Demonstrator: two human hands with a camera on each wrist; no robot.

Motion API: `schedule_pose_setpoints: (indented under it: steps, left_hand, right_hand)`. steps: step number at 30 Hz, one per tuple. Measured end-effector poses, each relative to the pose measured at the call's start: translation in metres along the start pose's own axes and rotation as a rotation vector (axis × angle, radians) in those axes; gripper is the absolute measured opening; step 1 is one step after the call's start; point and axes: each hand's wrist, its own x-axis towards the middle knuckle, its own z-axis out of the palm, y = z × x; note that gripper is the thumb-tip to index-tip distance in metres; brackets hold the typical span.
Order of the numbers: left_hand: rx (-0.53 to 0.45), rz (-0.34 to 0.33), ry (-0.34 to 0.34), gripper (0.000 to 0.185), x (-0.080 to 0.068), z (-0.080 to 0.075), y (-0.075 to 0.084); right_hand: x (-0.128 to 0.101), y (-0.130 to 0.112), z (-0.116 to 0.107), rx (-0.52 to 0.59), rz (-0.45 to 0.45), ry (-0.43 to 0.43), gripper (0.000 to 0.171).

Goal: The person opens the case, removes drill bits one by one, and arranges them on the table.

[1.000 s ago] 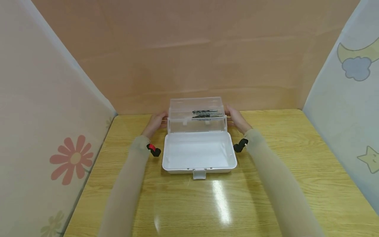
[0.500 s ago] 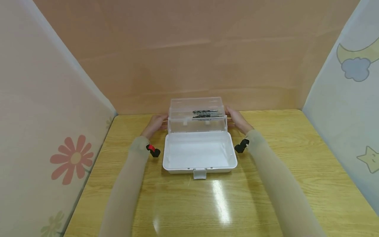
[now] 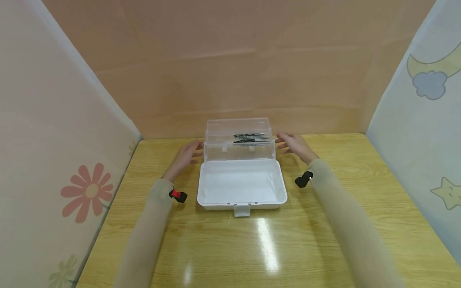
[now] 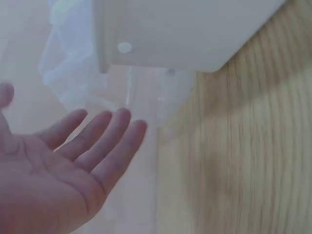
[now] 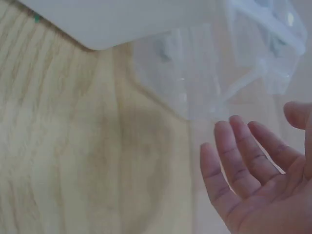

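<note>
White plastic case with clear hinged lid raised upright, mid-counter; dark drill bits visible through lid. Left hand and right hand flanking lid, fingers spread, touching nothing; lid self-supporting.

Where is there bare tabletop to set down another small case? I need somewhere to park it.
Free: the wide tabletop between the white box latch and the near edge. Crowded: beside the clear lid, where the left hand and right hand hover.
</note>
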Motion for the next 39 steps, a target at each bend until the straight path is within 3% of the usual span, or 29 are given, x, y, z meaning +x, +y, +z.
schedule_pose_setpoints:
  steps: [5,8,13,23,31,39]
  left_hand:
    - [0.222,0.025,-0.085,0.082,-0.017,0.0,-0.003]
    - [0.276,0.02,-0.14,0.093,-0.023,0.003,-0.007]
    - [0.229,0.014,-0.189,0.089,-0.03,0.007,-0.013]
    - [0.175,-0.014,-0.187,0.08,-0.038,0.008,-0.018]
    - [0.112,-0.017,-0.186,0.079,-0.039,0.014,-0.019]
    - [0.044,-0.038,-0.184,0.079,-0.04,0.019,-0.023]
  right_hand:
    - [-0.011,-0.018,-0.007,-0.074,-0.131,0.117,0.055]
    - [-0.018,-0.032,-0.007,-0.153,-0.185,0.172,0.05]
    - [-0.024,-0.058,-0.006,-0.311,-0.23,0.189,0.041]
    - [-0.011,-0.086,0.001,-0.517,-0.241,0.04,0.028]
    - [-0.009,-0.087,0.007,-0.562,-0.192,-0.061,0.026]
    - [-0.009,-0.083,0.008,-0.596,-0.165,-0.058,0.031]
